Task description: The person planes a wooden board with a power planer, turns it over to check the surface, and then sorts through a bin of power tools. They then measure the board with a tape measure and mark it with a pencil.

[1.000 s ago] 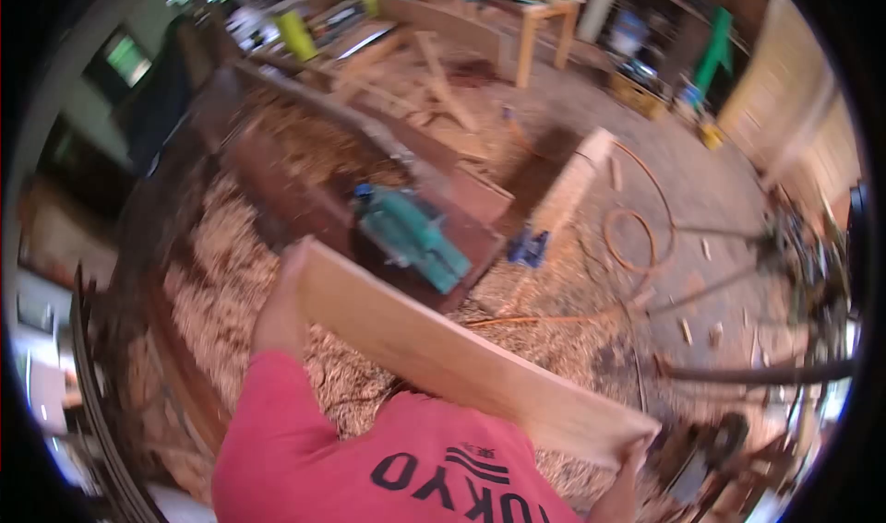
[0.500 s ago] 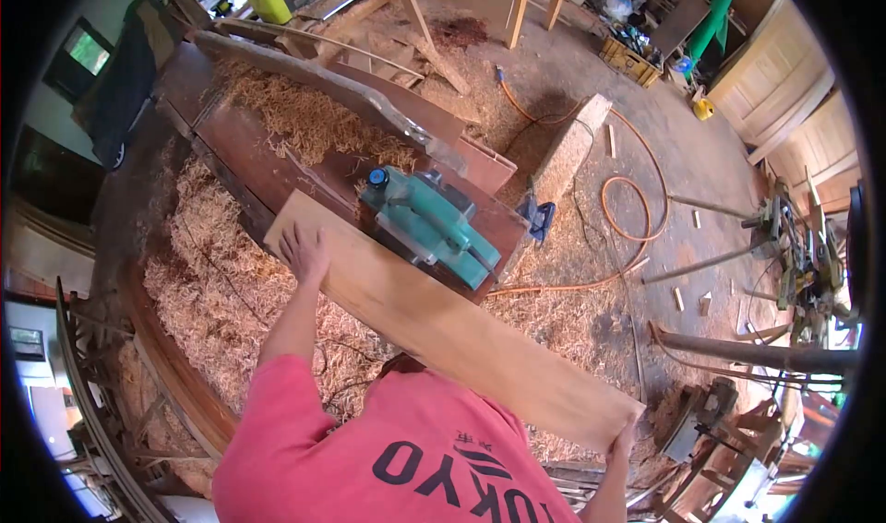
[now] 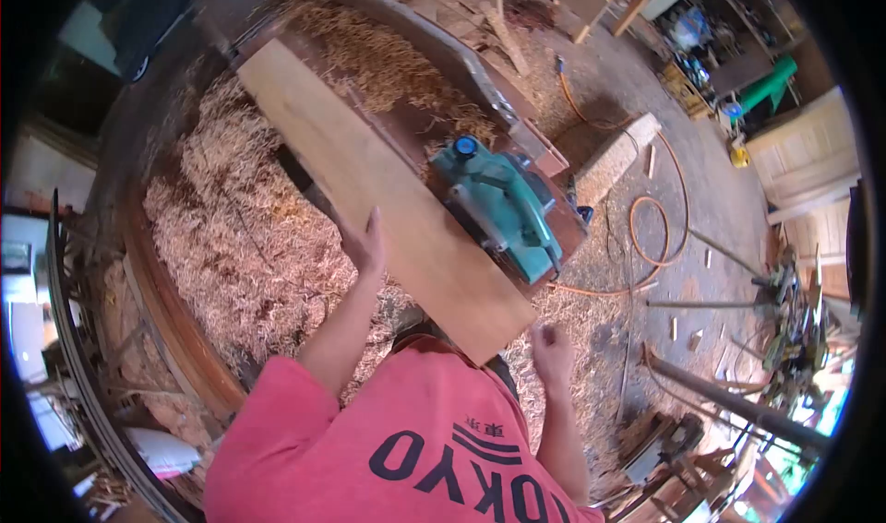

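A long pale wooden board (image 3: 397,200) lies slantwise on the brown bench, its near end by the pink shirt. My left hand (image 3: 366,246) holds the board's left long edge, thumb raised against the wood; its other fingers are partly hidden. Just off the board's near right corner is my right hand (image 3: 552,352), with nothing in it, fingers loosely curled and a gap beside the thumb. A teal electric hand planer (image 3: 503,205) rests along the board's right side, touched by neither hand.
Curly wood shavings (image 3: 249,191) are heaped left of the bench, with more on the bench top (image 3: 554,219). An orange hose (image 3: 688,209) loops over the floor at right. A thick timber (image 3: 618,159) lies beyond the planer; clamps and metal bars (image 3: 738,398) stand at far right.
The board has swung steeper, its far end moving up and left onto the bench. My left hand has shifted down its edge. My right hand has let go of the near end.
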`<action>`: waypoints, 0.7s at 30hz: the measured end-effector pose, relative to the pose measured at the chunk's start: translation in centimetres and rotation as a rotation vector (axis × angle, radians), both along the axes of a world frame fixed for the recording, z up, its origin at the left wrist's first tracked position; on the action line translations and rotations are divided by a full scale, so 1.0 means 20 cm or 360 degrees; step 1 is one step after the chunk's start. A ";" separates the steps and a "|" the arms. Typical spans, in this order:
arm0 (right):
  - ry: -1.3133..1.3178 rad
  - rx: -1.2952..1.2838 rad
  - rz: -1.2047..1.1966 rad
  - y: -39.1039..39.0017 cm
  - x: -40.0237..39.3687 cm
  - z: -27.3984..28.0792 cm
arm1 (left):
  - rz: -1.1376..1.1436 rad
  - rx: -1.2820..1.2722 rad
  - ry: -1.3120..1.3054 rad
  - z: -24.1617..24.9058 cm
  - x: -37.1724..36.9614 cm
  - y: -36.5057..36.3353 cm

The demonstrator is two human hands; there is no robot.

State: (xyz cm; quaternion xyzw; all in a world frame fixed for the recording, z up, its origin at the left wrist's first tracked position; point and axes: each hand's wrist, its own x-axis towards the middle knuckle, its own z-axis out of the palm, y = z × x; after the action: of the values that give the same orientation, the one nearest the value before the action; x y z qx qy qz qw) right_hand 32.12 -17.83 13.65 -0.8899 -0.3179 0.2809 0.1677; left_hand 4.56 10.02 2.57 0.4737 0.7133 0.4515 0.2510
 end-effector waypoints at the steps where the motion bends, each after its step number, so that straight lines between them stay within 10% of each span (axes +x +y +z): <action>1: -0.0180 0.0209 0.0045 0.12 0.05 0.03 | -0.0006 -0.0026 0.0024 -0.01 -0.04 0.09; 6: -0.0763 0.0995 0.0630 0.75 0.16 0.15 | 0.0044 -0.0064 0.0096 -0.07 -0.16 0.31; 10: -0.0071 0.0692 0.0876 1.07 0.19 0.07 | 0.0007 -0.0112 -0.0017 -0.06 -0.17 0.30; 21: -0.0561 0.0643 0.1069 1.66 0.24 0.09 | -0.0072 -0.0047 -0.0161 -0.02 -0.16 0.30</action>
State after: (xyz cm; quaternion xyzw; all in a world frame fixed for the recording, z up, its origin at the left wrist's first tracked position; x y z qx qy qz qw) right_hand 36.98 15.41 15.48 -0.7206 -0.6625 0.0955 0.1809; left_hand 1.30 15.92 2.22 0.4626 0.6955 0.4583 0.3038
